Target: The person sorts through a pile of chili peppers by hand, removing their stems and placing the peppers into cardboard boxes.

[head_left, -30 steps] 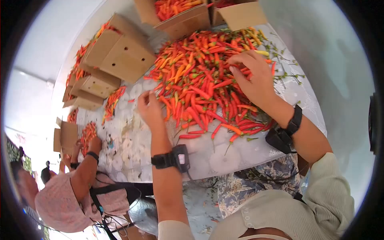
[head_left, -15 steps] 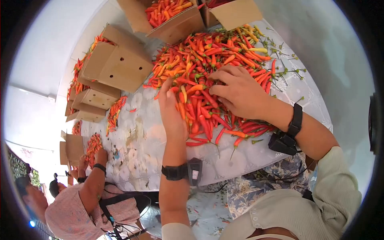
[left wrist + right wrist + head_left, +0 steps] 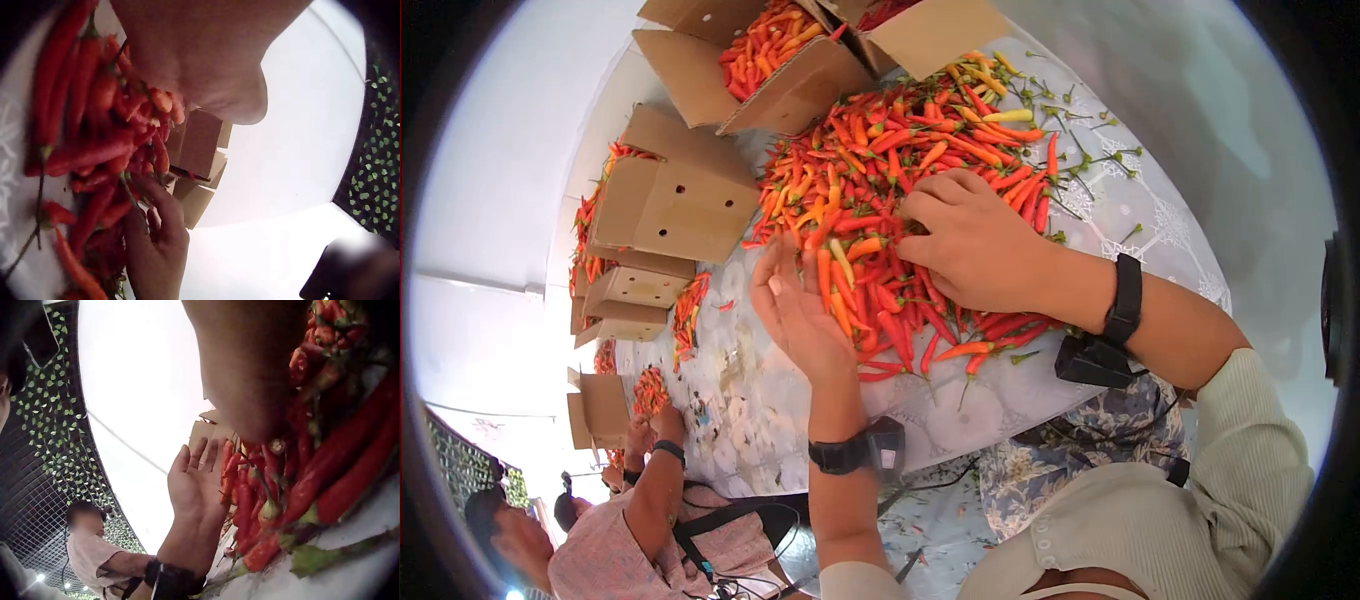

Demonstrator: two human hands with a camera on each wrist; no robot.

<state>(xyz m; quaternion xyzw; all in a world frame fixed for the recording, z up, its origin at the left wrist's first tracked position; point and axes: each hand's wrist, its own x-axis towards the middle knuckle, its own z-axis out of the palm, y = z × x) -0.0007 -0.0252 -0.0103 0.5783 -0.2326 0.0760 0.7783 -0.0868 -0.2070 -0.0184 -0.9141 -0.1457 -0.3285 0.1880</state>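
Note:
A heap of red and orange chili peppers (image 3: pixel 880 200) covers the middle of the table, many with green stems. At its left edge my left hand (image 3: pixel 800 310) stands with fingers extended and palm turned toward the heap. In the right wrist view, that palm (image 3: pixel 199 487) shows bare, with chilies right beside the fingers. My right hand (image 3: pixel 970 240) is over the heap, its fingers bent down among the chilies. From the left wrist view, the right hand's (image 3: pixel 159 244) curled finger and thumb are close to a green stem; I cannot tell whether they grip a chili.
Behind the heap, an open cardboard box (image 3: pixel 800 90) holds chilies. More boxes (image 3: pixel 675 190) stand at the left, with a small chili pile (image 3: pixel 690 315) near them. Loose green stems (image 3: pixel 1090 160) lie at the right. Another person (image 3: pixel 630 530) works at the table's left.
My right hand has come from the heap's right side to its middle. My left hand went forward to the heap's edge, then drew slightly left as its fingers spread. The view has shifted.

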